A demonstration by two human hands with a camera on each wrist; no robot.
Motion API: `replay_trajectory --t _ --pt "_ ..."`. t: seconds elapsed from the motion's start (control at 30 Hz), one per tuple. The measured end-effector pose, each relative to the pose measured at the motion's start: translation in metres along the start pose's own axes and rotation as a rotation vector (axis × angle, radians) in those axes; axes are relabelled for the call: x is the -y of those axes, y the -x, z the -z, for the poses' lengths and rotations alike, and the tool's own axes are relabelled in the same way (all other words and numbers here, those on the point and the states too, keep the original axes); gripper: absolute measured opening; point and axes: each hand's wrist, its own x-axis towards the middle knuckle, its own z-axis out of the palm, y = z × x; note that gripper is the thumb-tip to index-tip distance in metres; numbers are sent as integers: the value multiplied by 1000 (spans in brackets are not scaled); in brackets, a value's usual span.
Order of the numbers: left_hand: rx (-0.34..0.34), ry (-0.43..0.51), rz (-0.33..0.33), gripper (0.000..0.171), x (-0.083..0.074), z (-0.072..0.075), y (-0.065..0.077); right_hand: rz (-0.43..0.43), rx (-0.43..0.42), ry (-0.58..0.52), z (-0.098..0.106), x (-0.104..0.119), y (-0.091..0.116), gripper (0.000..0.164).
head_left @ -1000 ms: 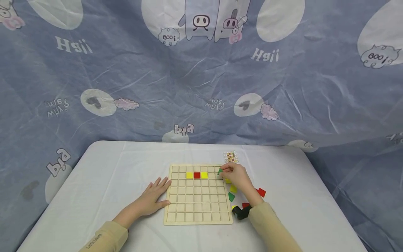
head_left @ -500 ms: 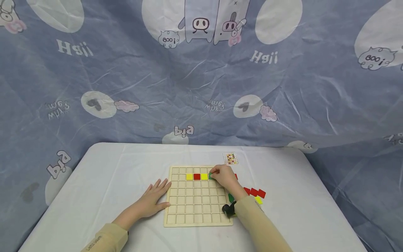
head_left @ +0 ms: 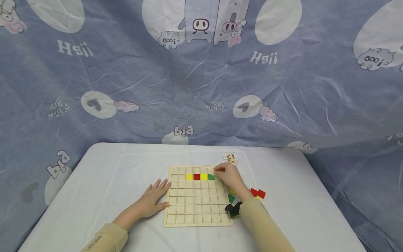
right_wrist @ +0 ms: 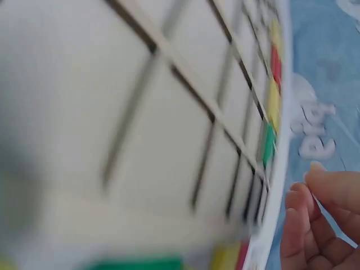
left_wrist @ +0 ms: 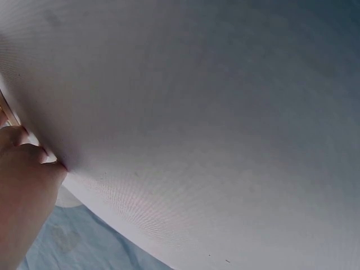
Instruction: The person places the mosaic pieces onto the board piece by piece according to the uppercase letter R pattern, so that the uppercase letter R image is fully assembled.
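Observation:
A pale wooden grid board lies on the white table. One of its upper rows holds a yellow square tile, a red square tile, another yellow square tile and a green tile with a rounded edge, side by side. My right hand hovers at the board's upper right, just beside the green tile. In the right wrist view its thumb and loosely bent fingers hold nothing. My left hand rests flat on the table, fingers spread, thumb and fingertips touching the board's left edge.
Loose red tiles, a green tile and yellow tiles lie right of the board, partly hidden under the right forearm. A small printed pattern card lies behind the board. A patterned blue-grey cloth hangs beyond the table.
My right hand carried the green tile leftward into the cell beside the yellow one, let go of it, and drew slightly back to the right. My left hand stayed put.

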Motion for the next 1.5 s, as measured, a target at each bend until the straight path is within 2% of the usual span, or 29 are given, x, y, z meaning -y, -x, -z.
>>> replay_trajectory --t 0.2,0.37,0.6,0.93,1.33,1.5 --pt "1 -1 -8 77 0 0 1 -98 -52 -12 30 -26 -1 20" --pt "1 -2 -10 77 0 0 0 -167 -50 16 43 -44 1 22" --pt "1 2 4 78 1 -2 0 -198 0 64 41 -58 2 26" --pt "0 7 2 78 0 -1 1 -176 -14 80 33 -61 0 22" --pt "3 15 9 77 -4 3 3 -212 13 45 37 -62 5 18" --pt "-8 23 6 77 -5 3 4 -196 4 17 40 -58 8 17"
